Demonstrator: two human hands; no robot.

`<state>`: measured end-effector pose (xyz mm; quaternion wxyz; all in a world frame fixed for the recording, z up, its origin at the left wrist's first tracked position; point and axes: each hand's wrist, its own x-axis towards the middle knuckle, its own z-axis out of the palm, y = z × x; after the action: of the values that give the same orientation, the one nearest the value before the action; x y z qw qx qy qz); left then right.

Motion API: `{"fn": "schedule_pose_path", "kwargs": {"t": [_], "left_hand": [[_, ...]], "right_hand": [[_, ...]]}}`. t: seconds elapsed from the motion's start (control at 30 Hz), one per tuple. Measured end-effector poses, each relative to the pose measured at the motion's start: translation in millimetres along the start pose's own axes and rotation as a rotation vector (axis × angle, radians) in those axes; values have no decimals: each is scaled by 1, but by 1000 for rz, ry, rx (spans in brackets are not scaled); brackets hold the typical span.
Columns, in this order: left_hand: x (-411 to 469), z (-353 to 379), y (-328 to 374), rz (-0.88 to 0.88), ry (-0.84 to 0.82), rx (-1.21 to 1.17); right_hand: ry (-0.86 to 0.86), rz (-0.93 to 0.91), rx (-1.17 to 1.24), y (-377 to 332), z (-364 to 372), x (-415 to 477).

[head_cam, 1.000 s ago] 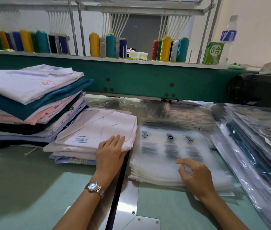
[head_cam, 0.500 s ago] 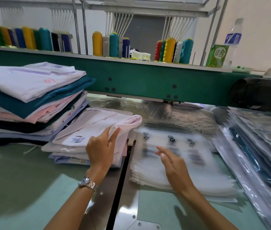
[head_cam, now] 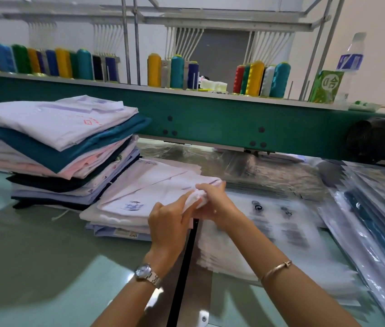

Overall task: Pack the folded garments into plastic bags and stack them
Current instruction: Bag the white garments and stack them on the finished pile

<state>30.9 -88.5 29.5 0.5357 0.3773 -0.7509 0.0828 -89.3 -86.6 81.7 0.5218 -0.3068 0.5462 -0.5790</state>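
A folded white garment (head_cam: 144,192) with a small blue emblem tops a low pile in the middle of the table. My left hand (head_cam: 168,220) grips its near right edge and lifts it. My right hand (head_cam: 215,204) holds the same raised edge from the right. A stack of empty printed plastic bags (head_cam: 281,227) lies just right of the pile, under my right forearm. Bagged garments (head_cam: 380,208) are stacked at the far right.
A tall pile of folded white, teal, pink and dark garments (head_cam: 57,147) stands at the left. A green machine beam (head_cam: 210,123) crosses behind, carrying thread cones (head_cam: 177,72), a green carton (head_cam: 326,86) and a water bottle (head_cam: 352,60). A dark slot (head_cam: 184,274) splits the tabletop.
My left hand went from lying flat on the white garment to gripping and lifting its right edge. My right hand left the plastic bags and moved left to take hold of the same edge.
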Motion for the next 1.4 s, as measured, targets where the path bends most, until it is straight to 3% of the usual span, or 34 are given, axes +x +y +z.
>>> {"fn": "schedule_pose_path", "kwargs": {"t": [0.1,0.27,0.33,0.43,0.53,0.57,0.63,0.7,0.8,0.97,1.17,1.3,1.4], "left_hand": [[-10,3,19,66,-24,-27],[-20,2,43,221,-168,43],[-15,-8,41,166,-223,-19],[-2,-26,12,-87,-246,88],[5,-47,-49,-505,-502,485],[3,-57,-70,-666,-564,514],[-5,-72,-105,-887,-631,396],[-14,-83,-121,-961,-720,168],[-20,-93,-118,-1114,-635,-287],[-21,-96,-107,-1077,-462,-695],[-1,-84,-79,-1043,-388,-732],[0,-81,-58,-915,-355,-685],[-2,-82,-40,-806,-418,-674]], "right_hand": [[79,35,-106,-6,-7,6],[39,35,-247,-1,-48,-3],[19,15,-298,2,-60,-8],[-20,-62,-380,4,-68,-13],[-50,-97,-372,4,-71,-17],[-63,-98,-367,5,-72,-19],[-84,-87,-351,7,-74,-21],[-97,-72,-366,10,-76,-22],[-74,-68,-413,10,-77,-22],[-35,-85,-496,10,-78,-26],[51,-126,-456,7,-64,-33],[77,-147,-561,2,-50,-35],[55,-180,-653,-2,-41,-34]]}}
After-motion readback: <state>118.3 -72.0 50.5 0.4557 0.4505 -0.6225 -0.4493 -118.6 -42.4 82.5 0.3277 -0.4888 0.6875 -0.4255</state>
